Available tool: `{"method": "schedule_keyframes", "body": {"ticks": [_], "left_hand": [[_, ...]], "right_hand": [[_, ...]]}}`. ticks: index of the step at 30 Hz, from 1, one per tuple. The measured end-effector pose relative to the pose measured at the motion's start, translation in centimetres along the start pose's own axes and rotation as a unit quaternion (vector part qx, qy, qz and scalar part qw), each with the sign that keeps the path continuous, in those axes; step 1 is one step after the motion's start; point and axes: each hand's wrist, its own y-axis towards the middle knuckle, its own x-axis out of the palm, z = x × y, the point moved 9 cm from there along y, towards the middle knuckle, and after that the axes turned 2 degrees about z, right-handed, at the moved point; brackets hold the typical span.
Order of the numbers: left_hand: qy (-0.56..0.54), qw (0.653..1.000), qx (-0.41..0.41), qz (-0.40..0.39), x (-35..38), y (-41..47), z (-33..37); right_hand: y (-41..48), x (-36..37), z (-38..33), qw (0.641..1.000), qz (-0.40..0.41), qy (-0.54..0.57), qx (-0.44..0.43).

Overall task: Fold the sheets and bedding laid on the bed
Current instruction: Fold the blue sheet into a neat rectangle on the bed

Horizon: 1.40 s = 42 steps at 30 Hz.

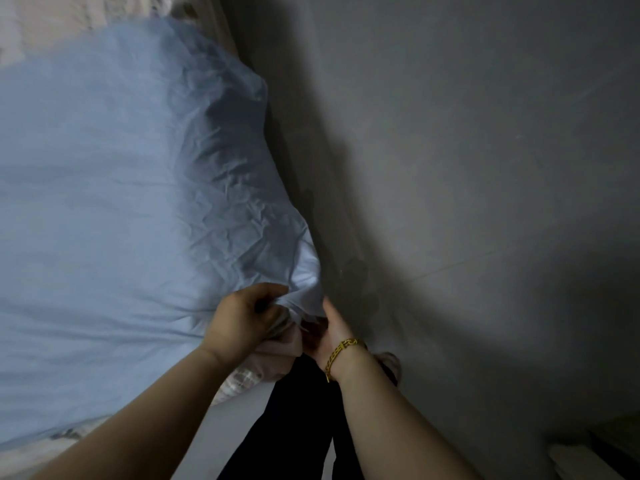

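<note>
A pale blue sheet (114, 188) is spread across the bed and fills the left half of the view, creased along its right edge. Its near right corner (304, 292) is bunched up at the bed's corner. My left hand (242, 320) grips that bunched corner from the left, fingers curled into the cloth. My right hand (330, 329), with a gold chain bracelet on the wrist, holds the same corner from the right; its fingers are partly hidden behind the cloth.
A pinkish patterned bedding layer (242, 379) shows under the blue sheet at the bed's near edge. A grey wall (467, 168) runs close along the bed's right side. My dark trouser legs (294, 427) stand on a pale floor below.
</note>
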Motion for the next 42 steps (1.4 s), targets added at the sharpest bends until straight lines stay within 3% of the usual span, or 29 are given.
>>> {"method": "schedule_keyframes", "body": {"ticks": [3, 7, 11, 16, 18, 21, 24, 28, 30, 34, 36, 38, 42], "left_hand": [[0.039, 0.999, 0.02, -0.018, 0.6, 0.2, 1.4], [0.238, 0.963, 0.07, -0.101, 3.1, 1.6, 3.9], [0.272, 0.945, 0.121, -0.136, 5.5, 3.4, 6.5], [0.17, 0.974, 0.112, -0.099, 5.0, 3.4, 9.0], [0.041, 0.994, 0.092, -0.05, 3.1, 3.1, 9.5], [-0.143, 0.987, 0.062, 0.039, -1.5, 2.7, 9.6], [-0.238, 0.967, 0.047, 0.076, -6.2, 2.3, 10.5], [-0.278, 0.956, 0.057, 0.074, -10.7, 2.0, 11.6], [-0.297, 0.95, 0.055, 0.084, -12.6, 1.8, 11.6], [-0.321, 0.941, 0.037, 0.105, -15.2, 1.0, 11.5], [-0.325, 0.938, 0.033, 0.113, -16.3, 0.7, 11.7], [-0.322, 0.934, 0.034, 0.149, -17.6, 0.6, 12.1], [-0.323, 0.915, 0.015, 0.241, -20.0, 0.2, 12.8]], "right_hand": [[1.5, 0.5, -0.5, 1.0, 0.022, -0.004, -0.004], [0.4, 0.7, -2.1, 1.0, -0.005, -0.01, -0.002], [-0.1, -2.8, -6.8, 0.985, 0.078, -0.046, -0.144], [-4.8, -2.1, -11.9, 0.957, 0.042, 0.021, -0.285], [-7.3, -0.2, -13.3, 0.945, 0.006, 0.022, -0.325], [-10.5, 2.3, -14.0, 0.943, -0.026, 0.021, -0.332], [-13.1, 4.1, -14.2, 0.938, 0.004, -0.039, -0.345], [-17.9, 8.6, -16.4, 0.856, 0.016, -0.22, -0.467], [-19.5, 11.8, -17.0, 0.837, -0.021, -0.267, -0.477], [-19.7, 15.6, -16.9, 0.894, -0.084, -0.246, -0.366], [-20.0, 17.0, -17.5, 0.898, -0.116, -0.248, -0.344], [-20.7, 19.3, -18.3, 0.86, -0.151, -0.343, -0.347], [-22.7, 23.6, -19.2, 0.708, -0.207, -0.524, -0.425]]}}
